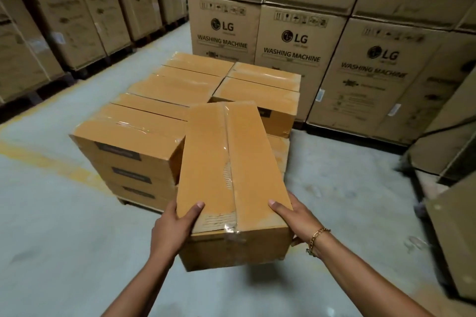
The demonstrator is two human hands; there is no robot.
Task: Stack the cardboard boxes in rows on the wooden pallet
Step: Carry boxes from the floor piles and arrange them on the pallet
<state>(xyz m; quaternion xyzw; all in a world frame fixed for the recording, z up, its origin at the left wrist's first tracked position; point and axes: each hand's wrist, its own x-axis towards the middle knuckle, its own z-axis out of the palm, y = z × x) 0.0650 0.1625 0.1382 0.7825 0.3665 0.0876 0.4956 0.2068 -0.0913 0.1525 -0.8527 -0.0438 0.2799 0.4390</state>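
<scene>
Head view. A long taped cardboard box (231, 162) is held above the floor, its far end reaching the lower right side of the stacked boxes (134, 134). The left hand (177, 224) and right hand (291, 219) grip its near corners, thumbs on top. Washing-machine cartons (288, 41) stand behind.

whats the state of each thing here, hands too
held box, taped shut, off the floor, gripped at its near end
left hand, grips the box's near left corner
right hand, grips the near right corner
stacked boxes, taped shut, top layer's near right spot unfilled
washing machine boxes, closed, stacked behind
</scene>
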